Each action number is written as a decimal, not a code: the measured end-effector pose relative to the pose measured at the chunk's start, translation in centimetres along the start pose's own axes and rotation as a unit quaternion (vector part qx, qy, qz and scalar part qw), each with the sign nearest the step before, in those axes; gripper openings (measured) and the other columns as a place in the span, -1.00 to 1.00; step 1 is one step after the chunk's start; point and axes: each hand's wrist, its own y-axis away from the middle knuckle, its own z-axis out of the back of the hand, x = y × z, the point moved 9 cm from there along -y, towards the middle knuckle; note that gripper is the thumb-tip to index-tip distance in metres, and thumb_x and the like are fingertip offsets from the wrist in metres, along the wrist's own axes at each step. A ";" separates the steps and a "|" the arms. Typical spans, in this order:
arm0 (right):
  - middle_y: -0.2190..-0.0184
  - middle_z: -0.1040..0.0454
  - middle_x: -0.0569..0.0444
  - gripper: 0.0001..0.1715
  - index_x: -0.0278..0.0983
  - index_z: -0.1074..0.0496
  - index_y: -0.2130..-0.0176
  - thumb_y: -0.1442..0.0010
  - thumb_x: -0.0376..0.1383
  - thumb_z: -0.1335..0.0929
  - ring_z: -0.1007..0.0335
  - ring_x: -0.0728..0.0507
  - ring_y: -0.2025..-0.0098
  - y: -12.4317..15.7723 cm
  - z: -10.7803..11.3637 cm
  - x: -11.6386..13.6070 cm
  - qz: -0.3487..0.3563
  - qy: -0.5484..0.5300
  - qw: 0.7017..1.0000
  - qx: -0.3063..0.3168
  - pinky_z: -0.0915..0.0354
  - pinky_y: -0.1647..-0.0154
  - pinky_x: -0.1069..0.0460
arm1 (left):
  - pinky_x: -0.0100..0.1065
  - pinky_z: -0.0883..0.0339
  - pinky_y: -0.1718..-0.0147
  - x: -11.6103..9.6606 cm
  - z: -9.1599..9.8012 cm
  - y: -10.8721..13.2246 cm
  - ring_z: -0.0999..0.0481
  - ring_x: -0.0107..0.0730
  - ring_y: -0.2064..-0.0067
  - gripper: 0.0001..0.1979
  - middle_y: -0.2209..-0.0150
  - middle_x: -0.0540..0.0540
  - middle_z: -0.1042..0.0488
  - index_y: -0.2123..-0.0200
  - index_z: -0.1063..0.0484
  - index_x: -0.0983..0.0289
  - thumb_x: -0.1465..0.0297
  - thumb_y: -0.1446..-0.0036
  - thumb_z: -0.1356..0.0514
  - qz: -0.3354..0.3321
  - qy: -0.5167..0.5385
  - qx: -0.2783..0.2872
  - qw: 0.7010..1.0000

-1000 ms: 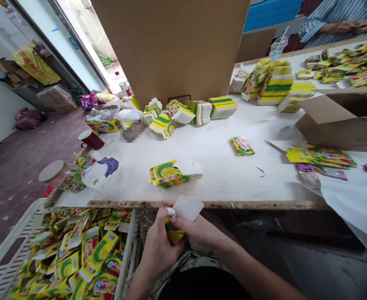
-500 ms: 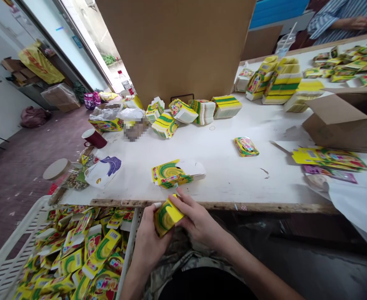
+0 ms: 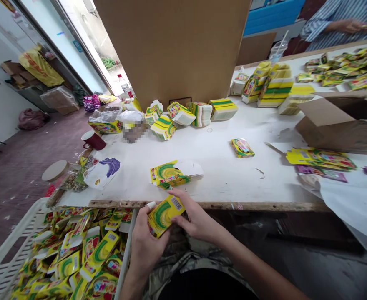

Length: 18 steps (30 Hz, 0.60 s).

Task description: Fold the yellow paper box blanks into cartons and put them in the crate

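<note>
Between both hands is a small yellow and green crayon box (image 3: 164, 214), held over my lap just off the table's front edge, its barcode panel upward. My left hand (image 3: 147, 241) grips its left end, with a white covering on one fingertip. My right hand (image 3: 194, 218) is closed around the right end. Just beyond the hands lies a fanned stack of flat carton blanks (image 3: 167, 173) on the white table (image 3: 217, 179). A plastic crate (image 3: 21, 241) heaped with similar yellow cartons (image 3: 100, 256) stands at my left.
Bundled cartons (image 3: 163, 127) line the back beneath a tall cardboard sheet (image 3: 177, 50). A maroon mug (image 3: 94, 141) and a lidded jar (image 3: 71, 177) stand left. One carton (image 3: 242, 147) lies mid-table. An open cardboard box (image 3: 336, 125) sits right; a person in a striped sleeve (image 3: 321, 27) is beyond.
My right hand has shifted along the box's right end, and the raised yellow end flap now lies level with the panel, showing the barcode. The view has moved slightly.
</note>
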 end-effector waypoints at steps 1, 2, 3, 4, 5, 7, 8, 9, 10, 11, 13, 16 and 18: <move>-0.22 -0.19 -0.16 -0.21 -0.26 -0.04 -0.26 -0.14 -0.34 -0.40 -0.21 -0.19 -0.20 -0.2 0.1 0.0 0.002 -0.013 1.000 -0.010 -0.19 -0.20 -0.13 | -0.24 -0.37 0.09 0.3 0.8 0.1 -0.48 -0.14 0.09 -0.31 0.12 0.13 -0.47 0.04 -0.38 0.22 0.36 0.33 -0.49 0.012 0.047 -0.035 0.998; -0.19 -0.23 -0.15 -0.18 -0.25 -0.05 -0.26 -0.13 -0.29 -0.43 -0.28 -0.18 -0.12 -0.5 0.4 0.1 0.004 -0.018 1.000 -0.021 -0.27 -0.12 -0.10 | -0.29 -0.38 0.12 0.6 1.9 0.1 -0.48 -0.20 0.11 -0.33 0.11 0.10 -0.45 0.03 -0.36 0.20 0.30 0.27 -0.47 0.022 0.111 -0.084 0.990; -0.14 -0.29 -0.12 -0.21 -0.24 -0.10 -0.24 -0.12 -0.25 -0.44 -0.33 -0.16 -0.05 -1.0 1.0 0.2 0.009 -0.012 0.999 -0.036 -0.32 -0.05 -0.07 | -0.32 -0.39 0.15 1.1 3.2 0.3 -0.48 -0.26 0.13 -0.37 0.10 0.08 -0.44 0.03 -0.35 0.20 0.19 0.20 -0.43 0.031 0.185 -0.145 0.971; -0.08 -0.35 -0.09 -0.30 -0.24 -0.19 -0.19 -0.13 -0.23 -0.44 -0.35 -0.15 0.00 -1.6 1.8 0.4 0.014 0.010 0.998 -0.057 -0.34 0.00 -0.05 | -0.34 -0.40 0.16 1.7 4.5 0.6 -0.47 -0.30 0.14 -0.41 0.10 0.08 -0.42 0.05 -0.35 0.20 0.05 0.12 -0.34 0.045 0.261 -0.205 0.942; -0.02 -0.39 -0.06 -0.44 -0.25 -0.27 -0.13 -0.17 -0.23 -0.42 -0.36 -0.14 0.02 -2.3 2.9 0.6 0.015 0.055 0.995 -0.084 -0.34 0.01 -0.03 | -0.33 -0.41 0.14 2.7 5.4 0.8 -0.47 -0.31 0.14 -0.41 0.11 0.08 -0.41 0.09 -0.36 0.22 -0.08 0.06 -0.23 0.067 0.329 -0.254 0.907; 0.04 -0.41 -0.07 -0.63 -0.27 -0.35 -0.04 -0.24 -0.25 -0.36 -0.32 -0.16 -0.01 -3.8 5.0 0.6 -0.001 0.177 0.974 -0.141 -0.28 -0.05 -0.05 | -0.25 -0.38 0.04 4.6 5.9 1.3 -0.46 -0.28 0.08 -0.34 0.11 0.11 -0.41 0.15 -0.35 0.25 -0.22 0.01 -0.05 0.137 0.420 -0.300 0.846; 0.05 -0.40 -0.10 -0.66 -0.29 -0.38 -0.01 -0.24 -0.26 -0.35 -0.30 -0.19 -0.02 -4.5 5.8 0.3 -0.018 0.232 0.959 -0.162 -0.25 -0.07 -0.09 | -0.20 -0.36 -0.01 5.4 5.6 1.5 -0.46 -0.25 0.05 -0.33 0.11 0.13 -0.40 0.15 -0.34 0.25 -0.23 0.00 -0.03 0.178 0.441 -0.298 0.828; 0.05 -0.39 -0.14 -0.68 -0.30 -0.40 0.02 -0.23 -0.27 -0.36 -0.28 -0.24 -0.02 -5.2 6.3 -0.1 -0.037 0.274 0.945 -0.173 -0.24 -0.08 -0.13 | -0.16 -0.34 -0.03 6.1 5.2 1.6 -0.45 -0.23 0.02 -0.35 0.10 0.14 -0.40 0.15 -0.32 0.25 -0.21 -0.02 -0.04 0.210 0.451 -0.289 0.818; 0.07 -0.38 -0.17 -0.71 -0.31 -0.43 0.06 -0.20 -0.29 -0.37 -0.27 -0.28 -0.01 -5.8 6.6 -0.7 -0.054 0.299 0.937 -0.174 -0.23 -0.06 -0.17 | -0.14 -0.35 -0.02 6.6 4.8 1.7 -0.45 -0.22 0.01 -0.39 0.09 0.15 -0.40 0.13 -0.31 0.24 -0.17 -0.04 -0.08 0.230 0.456 -0.276 0.814; 0.10 -0.39 -0.19 -0.75 -0.32 -0.46 0.12 -0.17 -0.31 -0.40 -0.26 -0.32 0.01 -6.3 6.6 -1.2 -0.065 0.311 0.933 -0.169 -0.22 -0.03 -0.20 | -0.15 -0.37 0.02 6.9 4.4 1.7 -0.45 -0.23 0.02 -0.44 0.08 0.14 -0.40 0.12 -0.31 0.23 -0.12 -0.06 -0.11 0.239 0.458 -0.264 0.815; 0.17 -0.39 -0.19 -0.86 -0.31 -0.48 0.23 -0.13 -0.36 -0.42 -0.26 -0.34 0.07 -6.9 6.3 -2.0 -0.077 0.318 0.932 -0.158 -0.23 0.03 -0.22 | -0.25 -0.42 0.13 7.2 3.7 1.7 -0.46 -0.29 0.07 -0.56 0.08 0.12 -0.42 0.13 -0.33 0.21 0.00 -0.11 -0.16 0.245 0.453 -0.242 0.823; 0.21 -0.39 -0.13 -0.87 -0.29 -0.44 0.24 -0.13 -0.41 -0.40 -0.24 -0.30 0.10 -7.1 6.1 -2.1 -0.085 0.314 0.933 -0.152 -0.21 0.04 -0.17 | -0.39 -0.42 0.28 7.5 2.4 1.7 -0.48 -0.39 0.18 -0.65 0.11 0.09 -0.45 0.13 -0.40 0.20 0.10 -0.12 -0.20 0.248 0.442 -0.211 0.836; 0.22 -0.39 -0.08 -0.84 -0.27 -0.40 0.23 -0.13 -0.45 -0.38 -0.24 -0.26 0.12 -6.8 6.0 -1.5 -0.087 0.295 0.940 -0.151 -0.19 0.05 -0.13 | -0.40 -0.43 0.32 7.2 1.0 1.5 -0.48 -0.38 0.22 -0.59 0.13 0.11 -0.47 0.09 -0.43 0.21 0.10 -0.07 -0.24 0.254 0.438 -0.161 0.847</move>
